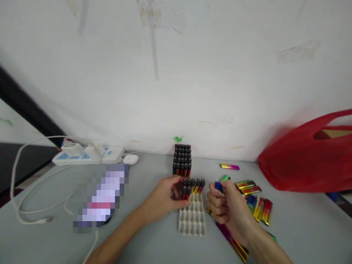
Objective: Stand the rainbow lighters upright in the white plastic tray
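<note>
My left hand (165,196) curls around the left side of a pale moulded tray (191,223), its thumb and forefinger touching the upright lighters (184,192) there. These lighters have black tops and metallic red or gold bodies; they fill the tray's far row and part of the one in front. To the right of the tray, my right hand (227,203) is closed round a blue-ended lighter (219,187), most of which the fingers hide. Loose shiny lighters in several colours (258,209) lie beside and beneath this hand.
Behind the tray stands a block of black-topped lighters (182,159), near the wall. One gold-purple lighter (230,167) lies apart. A red bag (305,157) sits at right. At left are a power strip (90,156), white cable (16,190), white case (130,159) and blurred phone (103,198).
</note>
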The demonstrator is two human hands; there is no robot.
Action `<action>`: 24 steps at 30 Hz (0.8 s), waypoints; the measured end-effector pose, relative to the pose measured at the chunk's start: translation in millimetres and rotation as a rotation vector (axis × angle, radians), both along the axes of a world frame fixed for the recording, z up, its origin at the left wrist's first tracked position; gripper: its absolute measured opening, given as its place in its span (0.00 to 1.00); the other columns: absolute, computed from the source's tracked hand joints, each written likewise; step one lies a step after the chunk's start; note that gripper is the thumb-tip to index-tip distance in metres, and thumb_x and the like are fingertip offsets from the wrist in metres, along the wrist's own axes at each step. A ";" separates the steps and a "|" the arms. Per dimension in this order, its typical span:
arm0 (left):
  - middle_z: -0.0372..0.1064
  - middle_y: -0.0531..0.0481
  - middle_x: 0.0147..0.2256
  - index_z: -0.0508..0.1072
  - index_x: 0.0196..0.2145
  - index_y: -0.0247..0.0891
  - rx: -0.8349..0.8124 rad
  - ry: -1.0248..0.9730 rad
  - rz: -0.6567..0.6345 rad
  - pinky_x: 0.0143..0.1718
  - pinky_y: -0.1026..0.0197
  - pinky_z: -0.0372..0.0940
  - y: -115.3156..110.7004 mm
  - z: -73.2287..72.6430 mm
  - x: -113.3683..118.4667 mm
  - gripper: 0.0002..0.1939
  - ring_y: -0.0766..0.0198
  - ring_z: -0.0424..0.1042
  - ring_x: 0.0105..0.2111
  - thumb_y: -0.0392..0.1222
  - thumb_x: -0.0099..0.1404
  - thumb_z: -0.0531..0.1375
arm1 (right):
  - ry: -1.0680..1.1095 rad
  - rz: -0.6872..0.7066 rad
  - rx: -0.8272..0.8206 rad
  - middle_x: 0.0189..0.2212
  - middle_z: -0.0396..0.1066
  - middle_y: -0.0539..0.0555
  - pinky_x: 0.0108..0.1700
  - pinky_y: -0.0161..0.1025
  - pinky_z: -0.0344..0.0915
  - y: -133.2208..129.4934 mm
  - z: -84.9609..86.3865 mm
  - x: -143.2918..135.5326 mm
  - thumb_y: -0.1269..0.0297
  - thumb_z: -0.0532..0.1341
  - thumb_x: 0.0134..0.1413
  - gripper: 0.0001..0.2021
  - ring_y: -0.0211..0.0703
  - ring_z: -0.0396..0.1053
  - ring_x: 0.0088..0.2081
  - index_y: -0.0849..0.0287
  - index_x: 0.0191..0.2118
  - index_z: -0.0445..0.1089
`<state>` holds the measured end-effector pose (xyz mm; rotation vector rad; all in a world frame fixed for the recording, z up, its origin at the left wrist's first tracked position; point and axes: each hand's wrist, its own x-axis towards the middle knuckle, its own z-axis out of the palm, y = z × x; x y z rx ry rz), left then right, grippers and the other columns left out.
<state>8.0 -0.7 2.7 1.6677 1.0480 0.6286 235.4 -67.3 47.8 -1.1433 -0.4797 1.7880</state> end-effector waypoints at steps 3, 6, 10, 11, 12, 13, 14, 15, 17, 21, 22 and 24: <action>0.72 0.55 0.30 0.80 0.44 0.35 -0.001 0.004 0.002 0.30 0.63 0.61 -0.1 -0.3 0.1 0.23 0.61 0.70 0.31 0.46 0.55 0.79 | 0.023 -0.009 0.015 0.21 0.38 0.37 0.21 0.31 0.30 0.1 -0.6 -0.7 0.45 0.69 0.48 0.25 0.32 0.30 0.23 0.52 0.26 0.53; 0.72 0.55 0.30 0.80 0.44 0.35 -0.003 -0.003 0.003 0.30 0.63 0.61 -0.3 -0.3 0.0 0.23 0.61 0.70 0.31 0.46 0.55 0.79 | 0.049 -0.022 0.035 0.21 0.38 0.37 0.21 0.31 0.31 0.6 -2.6 -0.5 0.41 0.72 0.47 0.28 0.32 0.29 0.24 0.52 0.26 0.54; 0.72 0.54 0.31 0.80 0.45 0.35 -0.007 -0.006 0.008 0.30 0.63 0.61 -0.7 -0.4 -0.1 0.23 0.60 0.70 0.31 0.46 0.55 0.79 | 0.080 0.040 0.047 0.22 0.42 0.37 0.21 0.30 0.33 -0.2 -5.9 -0.6 0.36 0.75 0.47 0.32 0.31 0.32 0.24 0.54 0.26 0.57; 0.72 0.54 0.31 0.79 0.45 0.36 -0.010 -0.008 0.006 0.30 0.63 0.62 -0.7 -0.5 0.0 0.23 0.60 0.70 0.31 0.46 0.55 0.79 | 0.084 0.053 0.050 0.22 0.43 0.38 0.21 0.30 0.34 -0.4 -6.4 -1.1 0.34 0.75 0.48 0.32 0.31 0.34 0.23 0.54 0.27 0.58; 0.72 0.54 0.32 0.79 0.45 0.36 -0.013 -0.011 0.005 0.31 0.63 0.62 -0.7 -0.5 0.1 0.23 0.60 0.71 0.31 0.46 0.55 0.79 | 0.083 0.062 0.054 0.22 0.45 0.39 0.21 0.30 0.36 -0.7 -6.6 -1.9 0.32 0.74 0.48 0.33 0.31 0.36 0.23 0.55 0.27 0.60; 0.72 0.54 0.32 0.79 0.45 0.36 -0.014 -0.011 0.007 0.30 0.63 0.61 -0.7 -0.5 0.1 0.23 0.60 0.71 0.31 0.45 0.55 0.79 | 0.077 0.066 0.057 0.22 0.48 0.40 0.21 0.30 0.38 -0.8 -6.5 -2.9 0.30 0.74 0.49 0.33 0.31 0.38 0.23 0.55 0.27 0.61; 0.72 0.54 0.32 0.80 0.45 0.36 -0.012 -0.007 0.009 0.30 0.63 0.61 -0.7 -0.5 0.2 0.24 0.60 0.70 0.31 0.45 0.54 0.79 | 0.071 0.065 0.061 0.22 0.50 0.41 0.20 0.30 0.39 -0.8 -6.1 -3.8 0.29 0.74 0.49 0.34 0.32 0.41 0.23 0.55 0.28 0.63; 0.72 0.54 0.32 0.80 0.45 0.36 -0.010 -0.001 0.009 0.30 0.63 0.61 -0.6 -0.5 0.2 0.24 0.60 0.70 0.31 0.45 0.54 0.79 | 0.069 0.063 0.060 0.22 0.51 0.41 0.20 0.30 0.39 -0.8 -5.5 -4.7 0.29 0.74 0.48 0.34 0.32 0.42 0.23 0.55 0.28 0.63; 0.72 0.54 0.32 0.80 0.46 0.35 -0.004 0.007 0.004 0.30 0.63 0.61 -0.5 -0.5 0.1 0.24 0.60 0.69 0.31 0.46 0.54 0.79 | 0.074 0.050 0.040 0.22 0.51 0.41 0.20 0.30 0.38 -0.5 -4.0 -5.8 0.31 0.76 0.47 0.33 0.32 0.44 0.23 0.55 0.29 0.63; 0.72 0.53 0.32 0.80 0.45 0.36 -0.005 -0.002 0.000 0.31 0.63 0.62 0.2 -1.5 -0.1 0.24 0.60 0.70 0.32 0.46 0.55 0.79 | 0.099 0.031 0.018 0.24 0.48 0.40 0.21 0.30 0.34 -0.2 -1.2 -5.4 0.37 0.78 0.48 0.31 0.32 0.41 0.23 0.54 0.31 0.61; 0.72 0.54 0.32 0.80 0.45 0.36 -0.005 -0.004 0.000 0.31 0.63 0.62 0.4 -1.9 -0.1 0.23 0.60 0.70 0.32 0.46 0.54 0.79 | 0.105 0.028 0.029 0.24 0.48 0.40 0.21 0.30 0.34 -0.2 -1.0 -5.0 0.37 0.77 0.48 0.31 0.32 0.41 0.24 0.54 0.31 0.61; 0.72 0.54 0.32 0.80 0.44 0.36 -0.002 -0.003 -0.001 0.31 0.63 0.62 0.7 -2.4 -0.1 0.23 0.61 0.70 0.32 0.46 0.54 0.79 | 0.116 0.022 0.048 0.24 0.45 0.39 0.22 0.31 0.34 0.0 -1.3 -4.1 0.37 0.76 0.48 0.30 0.32 0.38 0.24 0.55 0.30 0.61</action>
